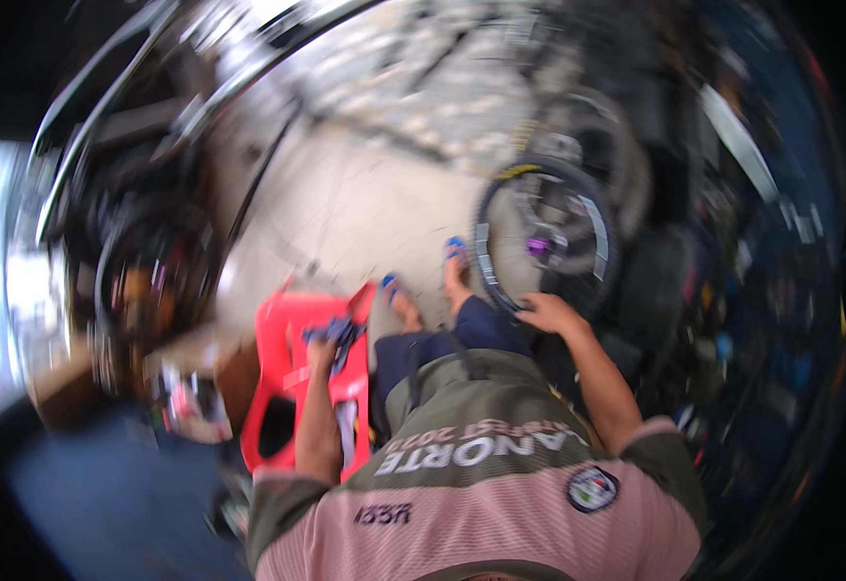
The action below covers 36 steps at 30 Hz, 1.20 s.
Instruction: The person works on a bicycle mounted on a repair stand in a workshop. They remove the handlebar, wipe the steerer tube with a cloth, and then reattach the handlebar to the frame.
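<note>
My right hand (pixel 551 316) grips the lower edge of a bicycle wheel (pixel 484 242). The wheel has a black tyre with pale and yellow markings and a purple hub, and stands tilted on my right. In my left hand (pixel 320 351) is a crumpled-looking dark blue-grey thing (pixel 343 332); motion blur hides its exact kind. That hand is over a red plastic chair (pixel 270 334) at my left side, its fingers closed.
Around my feet is a pale concrete floor (pixel 365 194), with rough stony ground (pixel 394 87) farther off. More wheels and dark clutter (pixel 655 281) crowd the right. Cardboard boxes (pixel 219 358) and a dark wheel (pixel 113 281) stand at the left, below metal tubes (pixel 103 97).
</note>
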Each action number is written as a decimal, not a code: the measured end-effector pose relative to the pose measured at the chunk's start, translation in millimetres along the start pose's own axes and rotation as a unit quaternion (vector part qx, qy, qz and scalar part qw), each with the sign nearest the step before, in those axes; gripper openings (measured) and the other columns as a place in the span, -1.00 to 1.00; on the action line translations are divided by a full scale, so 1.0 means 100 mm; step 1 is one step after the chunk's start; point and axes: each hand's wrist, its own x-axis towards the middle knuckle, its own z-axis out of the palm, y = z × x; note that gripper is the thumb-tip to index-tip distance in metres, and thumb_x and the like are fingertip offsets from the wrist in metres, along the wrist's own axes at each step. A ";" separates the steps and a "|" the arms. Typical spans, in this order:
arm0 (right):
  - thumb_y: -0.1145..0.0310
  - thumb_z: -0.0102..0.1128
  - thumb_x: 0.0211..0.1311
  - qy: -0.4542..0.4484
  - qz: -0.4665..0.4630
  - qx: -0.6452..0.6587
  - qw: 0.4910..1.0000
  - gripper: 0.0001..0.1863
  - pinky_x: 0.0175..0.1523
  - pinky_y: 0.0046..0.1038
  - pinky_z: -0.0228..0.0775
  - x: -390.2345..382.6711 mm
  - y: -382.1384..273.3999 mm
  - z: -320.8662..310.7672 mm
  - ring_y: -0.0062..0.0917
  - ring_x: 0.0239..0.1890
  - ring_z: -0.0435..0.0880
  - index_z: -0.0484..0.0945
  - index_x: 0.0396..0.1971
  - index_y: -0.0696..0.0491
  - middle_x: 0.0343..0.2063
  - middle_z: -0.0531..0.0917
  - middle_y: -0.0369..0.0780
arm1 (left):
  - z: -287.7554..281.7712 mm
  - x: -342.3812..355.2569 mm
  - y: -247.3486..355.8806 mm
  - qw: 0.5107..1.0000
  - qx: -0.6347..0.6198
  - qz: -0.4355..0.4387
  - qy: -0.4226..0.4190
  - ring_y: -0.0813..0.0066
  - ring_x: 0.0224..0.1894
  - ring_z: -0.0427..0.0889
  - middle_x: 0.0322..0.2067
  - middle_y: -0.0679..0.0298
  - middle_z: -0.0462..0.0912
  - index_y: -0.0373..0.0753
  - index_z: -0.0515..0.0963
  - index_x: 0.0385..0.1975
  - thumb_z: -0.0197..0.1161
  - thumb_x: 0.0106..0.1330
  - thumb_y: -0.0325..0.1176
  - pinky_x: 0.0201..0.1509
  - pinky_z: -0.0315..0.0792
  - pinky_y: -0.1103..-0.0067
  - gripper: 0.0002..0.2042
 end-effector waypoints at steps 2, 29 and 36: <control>0.12 0.42 0.27 0.000 0.023 0.048 0.999 -0.43 0.11 -0.23 0.59 -0.04 0.03 0.10 -0.18 0.00 0.79 0.61 0.23 0.06 -0.09 0.79 0.00 | 0.03 -0.03 -0.19 0.992 0.039 -0.111 0.046 -0.09 -0.09 0.77 -0.23 -0.14 0.78 -0.30 0.73 -0.16 0.27 0.25 -0.05 0.04 0.58 0.15 -0.59; -0.03 0.39 0.23 -0.026 -0.029 -0.060 0.997 -0.42 0.00 -0.28 0.65 0.58 0.02 -0.03 -0.26 -0.15 0.83 0.68 0.14 0.02 -0.19 0.83 -0.09 | -0.59 -0.65 -0.13 0.952 0.002 -0.298 0.066 -0.07 0.10 0.73 -0.07 -0.05 0.78 -0.12 0.65 0.09 0.56 0.09 0.22 0.18 0.58 0.14 -0.33; -0.06 0.36 0.21 -0.020 -0.120 0.000 0.993 -0.45 -0.08 -0.26 0.65 1.26 -0.29 0.03 -0.25 -0.23 0.81 0.70 0.09 -0.01 -0.26 0.82 -0.13 | -0.89 -1.39 -0.22 0.766 -0.228 -0.497 0.339 -0.20 0.16 0.68 0.07 -0.24 0.69 -0.46 0.64 0.05 0.25 0.28 0.44 0.25 0.54 0.07 -0.13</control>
